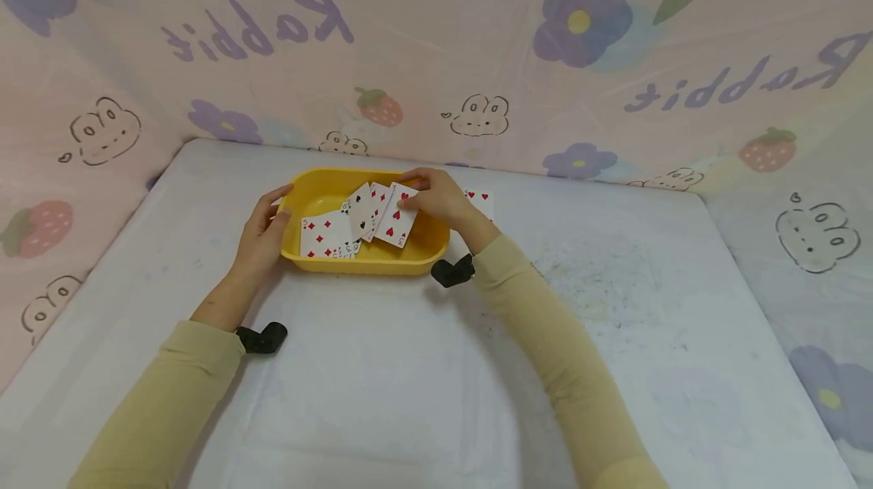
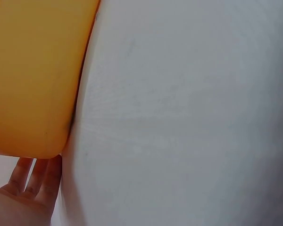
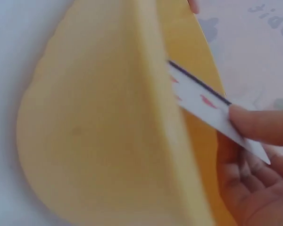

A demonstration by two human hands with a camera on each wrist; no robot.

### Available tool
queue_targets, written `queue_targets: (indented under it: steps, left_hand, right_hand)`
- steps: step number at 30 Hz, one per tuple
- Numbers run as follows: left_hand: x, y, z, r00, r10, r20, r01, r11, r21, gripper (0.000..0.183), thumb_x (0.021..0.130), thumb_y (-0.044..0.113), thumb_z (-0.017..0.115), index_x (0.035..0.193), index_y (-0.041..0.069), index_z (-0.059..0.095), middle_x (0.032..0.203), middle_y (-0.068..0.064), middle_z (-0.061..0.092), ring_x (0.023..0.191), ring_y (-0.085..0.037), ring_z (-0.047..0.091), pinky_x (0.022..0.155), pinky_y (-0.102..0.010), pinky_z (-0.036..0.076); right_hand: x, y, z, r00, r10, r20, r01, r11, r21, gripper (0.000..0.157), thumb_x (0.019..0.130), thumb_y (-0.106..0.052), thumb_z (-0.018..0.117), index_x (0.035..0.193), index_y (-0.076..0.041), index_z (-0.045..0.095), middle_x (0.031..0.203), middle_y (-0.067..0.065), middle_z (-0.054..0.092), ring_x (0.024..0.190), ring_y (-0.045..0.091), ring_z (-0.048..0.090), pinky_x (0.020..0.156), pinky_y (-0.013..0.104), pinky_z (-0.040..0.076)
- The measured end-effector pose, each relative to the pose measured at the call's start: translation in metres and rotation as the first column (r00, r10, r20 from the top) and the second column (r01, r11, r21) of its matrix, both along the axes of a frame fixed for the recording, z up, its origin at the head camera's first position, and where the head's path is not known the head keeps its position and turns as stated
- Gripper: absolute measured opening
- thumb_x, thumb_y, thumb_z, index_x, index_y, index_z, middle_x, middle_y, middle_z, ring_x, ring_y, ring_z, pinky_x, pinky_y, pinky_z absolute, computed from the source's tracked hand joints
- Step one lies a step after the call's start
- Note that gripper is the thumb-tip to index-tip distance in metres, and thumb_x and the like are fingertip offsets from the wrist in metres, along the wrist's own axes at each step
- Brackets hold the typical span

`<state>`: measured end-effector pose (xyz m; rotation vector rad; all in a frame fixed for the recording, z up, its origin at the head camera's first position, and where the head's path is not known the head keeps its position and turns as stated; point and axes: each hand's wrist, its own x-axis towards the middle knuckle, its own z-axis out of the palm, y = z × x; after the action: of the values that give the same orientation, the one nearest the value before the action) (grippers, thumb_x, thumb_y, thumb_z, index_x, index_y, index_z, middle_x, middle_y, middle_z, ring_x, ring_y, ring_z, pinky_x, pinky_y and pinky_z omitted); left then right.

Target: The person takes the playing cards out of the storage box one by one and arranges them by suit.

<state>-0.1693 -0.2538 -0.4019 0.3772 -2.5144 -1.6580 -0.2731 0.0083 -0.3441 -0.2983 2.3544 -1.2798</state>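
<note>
A yellow plastic basin (image 1: 368,268) stands towards the back of the table, with playing cards inside. My left hand (image 1: 262,231) holds its left end, thumb at the rim; in the left wrist view the fingers (image 2: 51,181) press against the outer wall. Over the basin's right part, my right hand (image 1: 439,197) pinches a hearts playing card (image 1: 394,222) between thumb and fingers, as the right wrist view also shows. A diamonds card (image 1: 377,205) and a black-suited card (image 1: 360,216) fan out beside it, overlapping. A diamonds card (image 1: 320,235) lies at the basin's left with others under it.
Another hearts card (image 1: 483,201) lies on the white tabletop (image 1: 395,368) right of the basin, partly hidden by the right hand. Patterned cloth (image 1: 423,42) hangs behind the table and at its sides. Black bands with small devices (image 1: 264,339) sit on both wrists.
</note>
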Motion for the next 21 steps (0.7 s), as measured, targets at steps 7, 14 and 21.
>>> queue_targets:
  steps: [7, 14, 21]
  left_hand:
    - [0.000, 0.001, 0.001, 1.000, 0.004, 0.014, -0.004, 1.000, 0.013, 0.045, 0.104, 0.030, 0.032, 0.149, 0.030, 0.032, 0.142, -0.019, 0.037, 0.121, -0.032, 0.039, 0.093, -0.028, 0.039]
    - [0.001, 0.002, 0.000, 1.000, -0.005, 0.013, 0.005, 1.000, 0.008, 0.045, 0.104, 0.030, 0.032, 0.149, 0.029, 0.031, 0.144, -0.019, 0.036, 0.124, -0.033, 0.038, 0.101, -0.039, 0.038]
    - [0.002, 0.000, 0.002, 1.000, -0.015, 0.006, 0.015, 1.000, -0.005, 0.046, 0.104, 0.030, 0.032, 0.150, 0.027, 0.031, 0.145, -0.021, 0.036, 0.122, -0.033, 0.040, 0.089, -0.024, 0.038]
  right_hand:
    - [-0.001, 0.009, 0.000, 0.998, -0.049, -0.037, 0.046, 0.997, -0.060, 0.035, 0.087, -0.016, 0.069, 0.121, -0.016, 0.066, 0.133, 0.004, 0.058, 0.118, 0.022, 0.051, 0.104, 0.038, 0.040]
    - [0.000, 0.019, -0.002, 0.995, -0.097, -0.039, 0.089, 0.983, -0.158, 0.030, 0.087, -0.016, 0.068, 0.117, -0.015, 0.068, 0.105, 0.006, 0.062, 0.091, 0.020, 0.052, 0.087, 0.035, 0.045]
    - [0.004, 0.037, -0.005, 0.987, -0.131, -0.095, 0.105, 0.964, -0.243, 0.031, 0.089, -0.017, 0.067, 0.120, -0.013, 0.067, 0.120, 0.003, 0.059, 0.097, 0.015, 0.046, 0.079, 0.025, 0.037]
